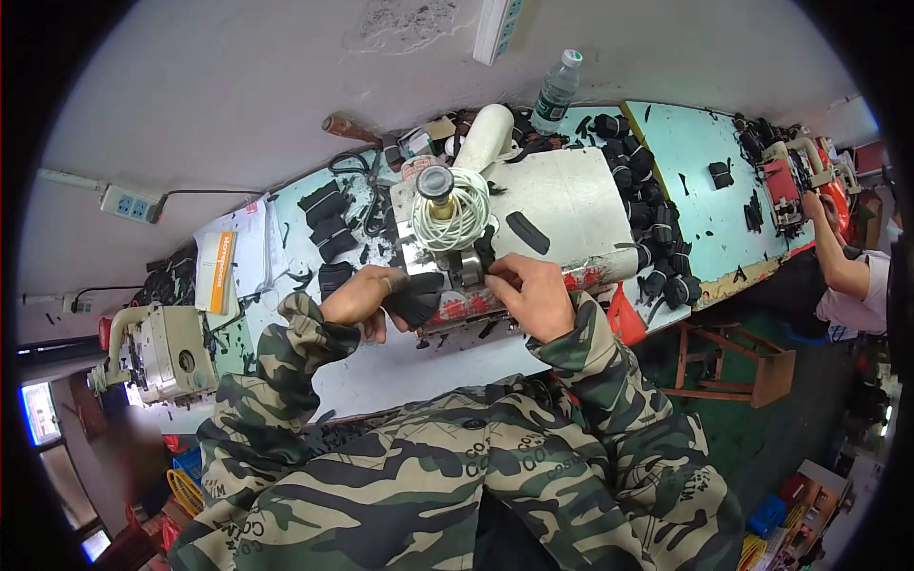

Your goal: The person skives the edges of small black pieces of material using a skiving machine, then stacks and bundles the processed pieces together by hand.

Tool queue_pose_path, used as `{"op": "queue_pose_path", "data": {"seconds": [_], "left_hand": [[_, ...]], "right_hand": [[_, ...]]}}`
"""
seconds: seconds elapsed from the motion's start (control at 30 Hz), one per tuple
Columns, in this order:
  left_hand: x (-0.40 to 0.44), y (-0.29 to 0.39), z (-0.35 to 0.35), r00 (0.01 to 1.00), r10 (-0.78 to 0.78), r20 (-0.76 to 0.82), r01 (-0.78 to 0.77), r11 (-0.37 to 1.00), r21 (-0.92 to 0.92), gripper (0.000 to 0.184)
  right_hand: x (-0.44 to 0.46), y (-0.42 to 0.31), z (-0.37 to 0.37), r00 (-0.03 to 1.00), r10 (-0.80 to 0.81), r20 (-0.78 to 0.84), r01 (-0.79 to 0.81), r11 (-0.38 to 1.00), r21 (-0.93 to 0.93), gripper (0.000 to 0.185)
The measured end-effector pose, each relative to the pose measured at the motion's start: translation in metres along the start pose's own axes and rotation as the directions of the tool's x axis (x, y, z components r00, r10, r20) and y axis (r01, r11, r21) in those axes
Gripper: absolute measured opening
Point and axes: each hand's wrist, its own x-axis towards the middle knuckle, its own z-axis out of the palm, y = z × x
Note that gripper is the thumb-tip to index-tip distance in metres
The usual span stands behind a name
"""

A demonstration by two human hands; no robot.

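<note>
My left hand, wearing a ring, is closed around a fanned stack of black strips at the left front of a white bench machine with worn red paint. My right hand has its fingers curled and pinched at the machine's front, just right of a metal roller. Whatever lies between those fingertips is too small to make out. A dark piece stands by the roller. One loose black strip rests on the machine's top. Pale cord is coiled around a black-knobbed post.
Bundles of black strips line the machine's right side; more bundles lie left, near scissors. A water bottle stands behind. A second machine is at left. Another person's arm reaches a machine at far right. A wooden stool stands below.
</note>
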Motion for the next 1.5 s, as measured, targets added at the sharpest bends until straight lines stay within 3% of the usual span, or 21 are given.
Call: {"op": "queue_pose_path", "data": {"seconds": [0.17, 0.27, 0.37, 0.5, 0.7, 0.8, 0.87, 0.93, 1.0, 1.07, 1.2, 1.37, 1.43, 1.5], "left_hand": [[0.005, 0.022, 0.012, 0.999, -0.016, 0.047, 0.015, 1.0, 0.017, 0.03], [0.027, 0.017, 0.018, 0.99, 0.009, 0.14, -0.002, 0.999, -0.044, 0.031], [0.023, 0.017, 0.011, 0.985, 0.019, 0.172, 0.004, 0.991, -0.134, 0.032], [-0.003, 0.014, 0.013, 0.997, 0.033, 0.066, -0.021, 0.983, -0.182, 0.034], [0.001, 0.006, 0.016, 0.995, 0.06, -0.086, -0.071, 0.989, -0.134, 0.032], [0.012, 0.02, 0.031, 0.996, 0.002, 0.087, 0.013, 0.985, -0.174, 0.032], [0.013, 0.009, 0.024, 0.985, 0.16, 0.069, -0.149, 0.978, -0.144, 0.033], [0.01, -0.005, 0.017, 0.966, 0.258, 0.029, -0.253, 0.96, -0.119, 0.036], [0.008, -0.007, 0.019, 0.986, 0.155, -0.058, -0.159, 0.984, -0.082, 0.036], [0.003, -0.003, 0.024, 0.986, 0.085, -0.143, -0.095, 0.993, -0.067, 0.034], [0.012, 0.019, 0.035, 0.996, 0.019, 0.084, -0.007, 0.99, -0.141, 0.027], [0.011, -0.004, 0.025, 0.981, 0.129, -0.142, -0.15, 0.977, -0.153, 0.03], [0.01, -0.009, 0.029, 0.965, 0.143, -0.22, -0.17, 0.979, -0.109, 0.031], [0.014, 0.001, 0.035, 0.986, 0.122, -0.111, -0.14, 0.976, -0.169, 0.03]], "right_hand": [[0.002, -0.002, 0.0, 0.999, 0.003, 0.039, 0.001, 0.996, -0.09, 0.018], [0.015, -0.002, 0.021, 0.993, -0.12, 0.009, 0.116, 0.938, -0.325, 0.018], [0.016, -0.004, 0.018, 0.998, -0.028, 0.053, 0.045, 0.932, -0.36, 0.017], [0.008, 0.004, 0.003, 0.995, -0.057, 0.08, 0.071, 0.978, -0.194, 0.019], [0.012, 0.006, -0.008, 0.969, -0.163, 0.185, 0.196, 0.965, -0.177, 0.017], [0.014, 0.004, 0.007, 0.971, -0.164, 0.177, 0.207, 0.943, -0.26, 0.016], [0.017, -0.009, 0.011, 0.981, -0.082, 0.175, 0.142, 0.921, -0.363, 0.019], [0.013, -0.004, 0.01, 0.988, -0.073, 0.135, 0.115, 0.936, -0.334, 0.02], [0.01, 0.0, 0.0, 0.984, -0.022, 0.175, 0.078, 0.944, -0.321, 0.019], [0.007, 0.008, -0.012, 0.978, -0.079, 0.194, 0.127, 0.961, -0.248, 0.017], [0.011, 0.006, 0.005, 0.969, -0.182, 0.168, 0.216, 0.952, -0.215, 0.014], [0.007, 0.0, 0.005, 0.992, -0.108, 0.072, 0.124, 0.947, -0.295, 0.022], [0.008, 0.007, -0.006, 0.978, -0.141, 0.152, 0.177, 0.949, -0.259, 0.021], [0.008, 0.006, -0.011, 0.964, -0.201, 0.176, 0.227, 0.963, -0.142, 0.019]]}}
